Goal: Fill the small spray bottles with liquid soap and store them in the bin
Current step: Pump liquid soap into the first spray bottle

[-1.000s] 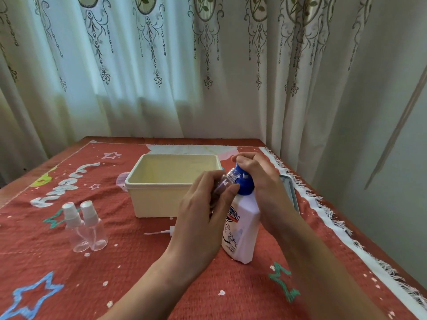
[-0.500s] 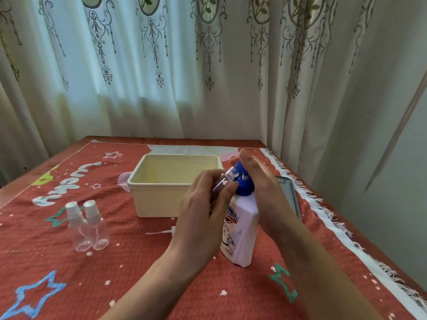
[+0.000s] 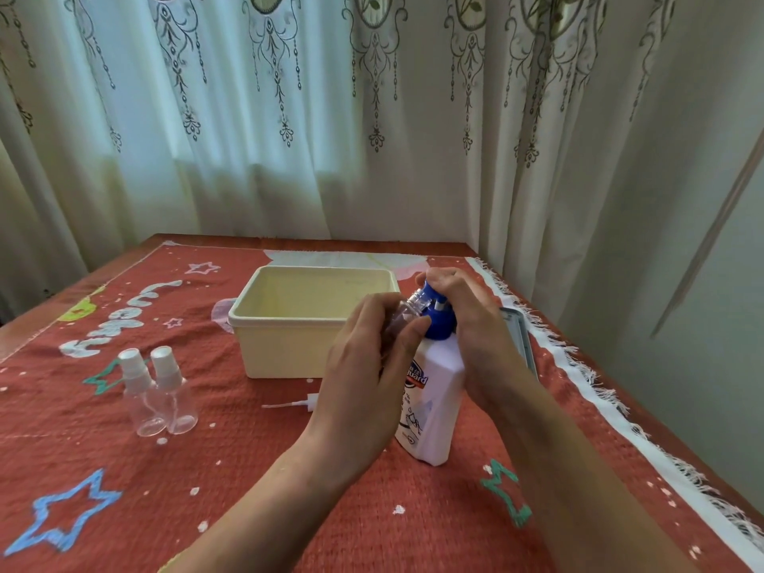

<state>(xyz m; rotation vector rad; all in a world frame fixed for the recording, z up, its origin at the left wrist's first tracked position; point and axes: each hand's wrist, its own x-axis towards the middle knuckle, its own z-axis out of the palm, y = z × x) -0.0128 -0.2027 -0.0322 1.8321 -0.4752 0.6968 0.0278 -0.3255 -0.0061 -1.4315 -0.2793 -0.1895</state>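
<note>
Left hand [image 3: 364, 378] curls fingers [image 3: 372, 320] round small spray bottle [image 3: 403, 315], open neck tilted at blue pump [image 3: 439, 322] of soap bottle [image 3: 434, 399], right of bin [image 3: 289, 349]. Right hand [image 3: 471, 324] grips blue pump. Small spray bottle probably light, thin, slippery: hold body.

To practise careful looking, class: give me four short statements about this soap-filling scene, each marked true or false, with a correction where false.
1. The left hand holds a small clear bottle up to the blue pump. True.
2. The two capped spray bottles stand inside the bin. False: they stand on the cloth, left of the bin.
3. The right hand grips the pump of the soap bottle. True.
4. The loose spray head lies in the bin. False: it lies on the cloth in front of it.
</note>
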